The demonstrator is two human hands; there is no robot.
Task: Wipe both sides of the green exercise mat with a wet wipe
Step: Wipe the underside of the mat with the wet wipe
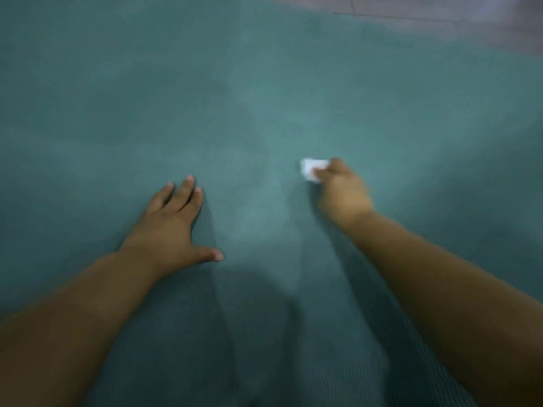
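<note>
- The green mat (264,98) lies flat and fills nearly the whole view, with fine ribbing showing along its nearest part and dark shadows falling between the two forearms.
- The left hand (173,227) lies palm down on the mat, fingers (185,195) straight and close together, thumb spread out to the side, holding nothing.
- The right hand (340,192), blurred, reaches a little farther out; its fingers are curled round a small bunched white wipe (310,168), which is down on the mat.
- Lighter, hazy patches cross the mat around and beyond the hands.
- At the far right corner, a strip of pale pinkish floor (484,16) shows past the mat's edge.
</note>
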